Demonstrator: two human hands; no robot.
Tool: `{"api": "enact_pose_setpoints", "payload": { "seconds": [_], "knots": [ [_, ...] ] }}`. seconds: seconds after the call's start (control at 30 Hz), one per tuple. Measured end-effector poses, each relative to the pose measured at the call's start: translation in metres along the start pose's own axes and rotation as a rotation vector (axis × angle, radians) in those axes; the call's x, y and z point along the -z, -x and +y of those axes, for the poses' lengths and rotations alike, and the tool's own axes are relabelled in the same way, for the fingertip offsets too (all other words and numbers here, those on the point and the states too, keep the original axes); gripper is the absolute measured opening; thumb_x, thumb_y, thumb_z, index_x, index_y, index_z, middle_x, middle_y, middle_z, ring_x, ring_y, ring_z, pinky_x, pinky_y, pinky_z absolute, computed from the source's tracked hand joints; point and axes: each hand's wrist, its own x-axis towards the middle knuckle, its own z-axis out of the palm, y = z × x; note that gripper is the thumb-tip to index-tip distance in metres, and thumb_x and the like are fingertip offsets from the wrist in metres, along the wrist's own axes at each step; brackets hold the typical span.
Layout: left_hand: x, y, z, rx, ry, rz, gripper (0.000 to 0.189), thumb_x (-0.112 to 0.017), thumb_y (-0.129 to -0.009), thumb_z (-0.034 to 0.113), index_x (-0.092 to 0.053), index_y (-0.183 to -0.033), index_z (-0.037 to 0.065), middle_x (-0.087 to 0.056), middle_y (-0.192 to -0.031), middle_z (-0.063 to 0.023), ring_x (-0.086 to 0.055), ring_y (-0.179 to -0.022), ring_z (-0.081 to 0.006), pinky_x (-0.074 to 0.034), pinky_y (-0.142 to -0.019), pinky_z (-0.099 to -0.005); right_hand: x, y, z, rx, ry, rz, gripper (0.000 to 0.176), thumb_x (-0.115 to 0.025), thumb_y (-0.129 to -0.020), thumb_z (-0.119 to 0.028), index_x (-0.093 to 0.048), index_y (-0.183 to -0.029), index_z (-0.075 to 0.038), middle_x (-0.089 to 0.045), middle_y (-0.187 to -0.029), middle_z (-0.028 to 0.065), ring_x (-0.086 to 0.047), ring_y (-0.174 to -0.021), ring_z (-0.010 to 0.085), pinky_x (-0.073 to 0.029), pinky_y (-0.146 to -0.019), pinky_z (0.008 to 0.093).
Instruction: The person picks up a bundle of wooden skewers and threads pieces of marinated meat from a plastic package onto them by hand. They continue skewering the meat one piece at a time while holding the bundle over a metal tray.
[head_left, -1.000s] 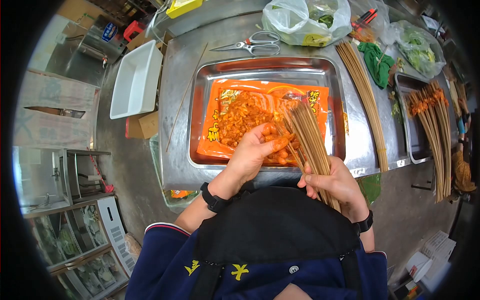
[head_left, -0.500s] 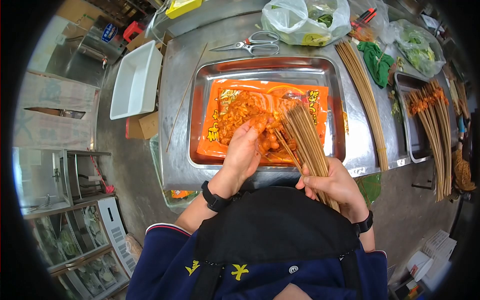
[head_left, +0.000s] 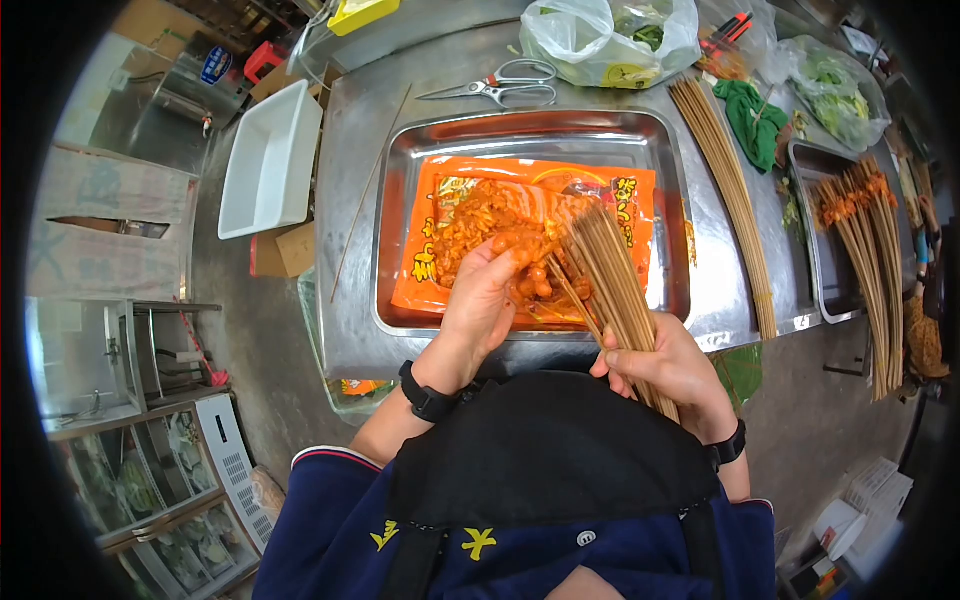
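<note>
My left hand (head_left: pixel 478 305) pinches a piece of red-sauced meat (head_left: pixel 512 243) above an orange printed bag (head_left: pixel 425 285), on which more sauced meat (head_left: pixel 480 215) is heaped. The bag lies in a large steel tray (head_left: pixel 390 215). My right hand (head_left: pixel 665 368) is closed round a thick bundle of wooden skewers (head_left: pixel 615 290) that slants up over the tray. A few skewers stand apart on the bundle's left side, their upper ends among sauced pieces beside my left fingers. Whether the pinched piece touches a skewer tip is unclear.
Scissors (head_left: pixel 497 90) lie behind the tray, near plastic bags of greens (head_left: pixel 640 45). Loose skewers (head_left: pixel 725 200) and a green cloth (head_left: pixel 752 122) are at the right, before a second tray (head_left: pixel 825 285) with loaded skewers (head_left: pixel 868 260). A white bin (head_left: pixel 268 165) stands left.
My left hand has shifted very slightly left and the meat between its fingers shows more openly. My right hand and the skewer bundle have hardly moved.
</note>
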Motion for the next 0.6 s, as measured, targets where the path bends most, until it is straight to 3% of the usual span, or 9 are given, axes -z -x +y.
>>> {"api": "enact_pose_setpoints", "payload": {
  "seconds": [0.2,0.33,0.4,0.53,0.6],
  "knots": [
    [0.0039,0.002,-0.0045,-0.107,-0.118,-0.059,0.018,-0.055,-0.085,0.01,-0.058,-0.099,-0.001,-0.062,-0.089,-0.0057,-0.057,-0.069,-0.0115,-0.049,-0.061,-0.0251,0.0003,-0.0009,0.0011,0.001,-0.022,-0.006,0.01,-0.054,-0.082,-0.004,-0.051,-0.091,-0.001,-0.061,-0.076,0.0119,-0.056,-0.056,0.0096,-0.047,-0.051,0.0219],
    [-0.0001,0.0031,-0.0033,-0.075,-0.068,-0.036,0.018,-0.055,-0.085,0.01,-0.058,-0.099,-0.002,-0.062,-0.087,-0.0061,-0.057,-0.069,-0.0118,-0.05,-0.061,-0.0259,0.0001,-0.0016,0.0028,0.011,-0.053,-0.013,0.009,-0.055,-0.082,-0.003,-0.051,-0.09,-0.001,-0.061,-0.076,0.012,-0.056,-0.056,0.0098,-0.047,-0.05,0.022],
    [0.0051,0.0015,-0.0039,0.055,0.007,-0.099,0.018,-0.055,-0.084,0.009,-0.058,-0.098,-0.003,-0.061,-0.086,-0.0065,-0.057,-0.069,-0.0126,-0.05,-0.062,-0.0268,0.0004,-0.0003,0.0018,0.014,-0.052,-0.002,0.009,-0.055,-0.081,-0.003,-0.051,-0.089,0.0,-0.061,-0.076,0.0122,-0.056,-0.055,0.01,-0.047,-0.05,0.022],
    [0.0011,0.0046,-0.0039,0.106,0.038,-0.101,0.016,-0.055,-0.084,0.008,-0.058,-0.096,-0.003,-0.061,-0.085,-0.007,-0.057,-0.067,-0.0134,-0.049,-0.061,-0.0267,0.0016,-0.0017,0.0037,0.014,-0.088,-0.007,0.01,-0.055,-0.081,-0.002,-0.051,-0.089,0.0,-0.061,-0.076,0.0124,-0.056,-0.055,0.0104,-0.047,-0.051,0.0223],
    [-0.0029,0.0075,-0.0026,0.251,-0.097,-0.112,0.016,-0.056,-0.084,0.009,-0.058,-0.094,-0.003,-0.061,-0.083,-0.007,-0.057,-0.064,-0.013,-0.048,-0.059,-0.0261,0.004,-0.0016,0.0041,0.021,-0.068,0.003,0.01,-0.055,-0.08,-0.002,-0.051,-0.09,0.0,-0.061,-0.076,0.0124,-0.057,-0.056,0.0106,-0.047,-0.051,0.0225]
  ]
}}
